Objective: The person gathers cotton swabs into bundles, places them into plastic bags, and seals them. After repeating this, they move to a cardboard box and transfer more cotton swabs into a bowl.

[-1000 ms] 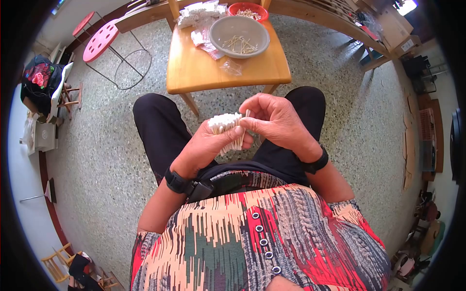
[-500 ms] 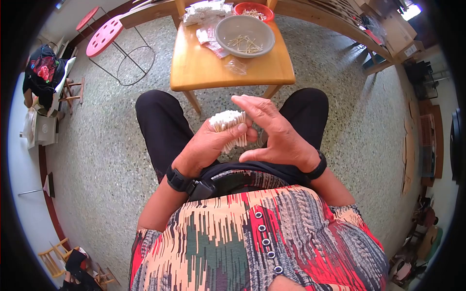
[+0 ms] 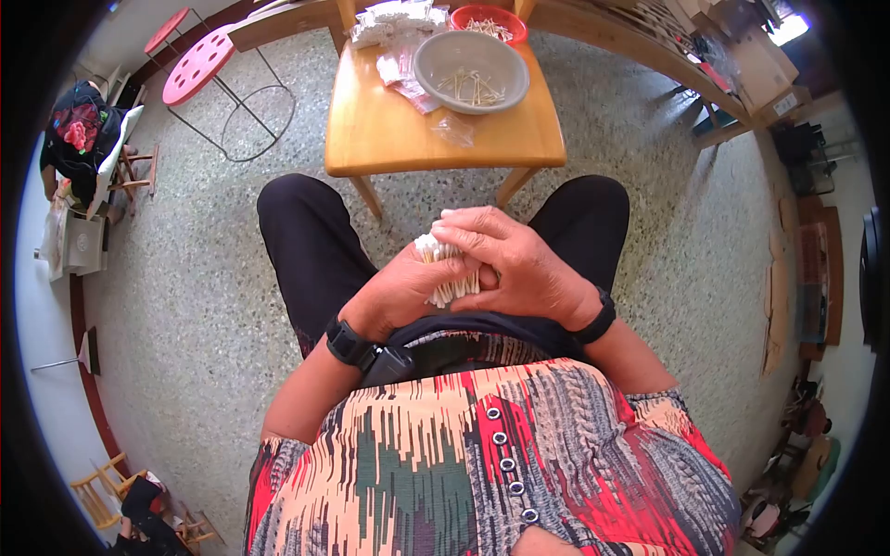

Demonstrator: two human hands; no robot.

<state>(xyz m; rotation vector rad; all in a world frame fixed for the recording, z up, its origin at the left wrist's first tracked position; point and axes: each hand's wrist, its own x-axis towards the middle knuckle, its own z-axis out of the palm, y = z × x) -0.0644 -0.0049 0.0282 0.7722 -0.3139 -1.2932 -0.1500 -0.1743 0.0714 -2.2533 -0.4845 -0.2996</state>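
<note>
A thick bundle of white-tipped cotton swabs [image 3: 445, 269] stands roughly upright above my lap. My left hand [image 3: 403, 285] is wrapped round it from the left, thumb across the front. On the other side my right hand [image 3: 521, 264] holds the bundle too, its fingers over the white tips and its thumb near the lower ends. A grey bowl [image 3: 471, 48] with a few loose swabs inside rests on the wooden chair [image 3: 371, 130]. Behind it is a red bowl [image 3: 519, 23] of more swabs.
Plastic packets [image 3: 399, 23] lie at the chair's back left, and a small clear bag [image 3: 454, 131] near its front. A pink stool [image 3: 199, 65] stands at the left. At the far left, a person in dark clothes [image 3: 79, 139] is partly visible.
My right hand has moved left and closed onto the bundle, its fingers coming down over the tips. The bundle and my left hand have shifted slightly right and down.
</note>
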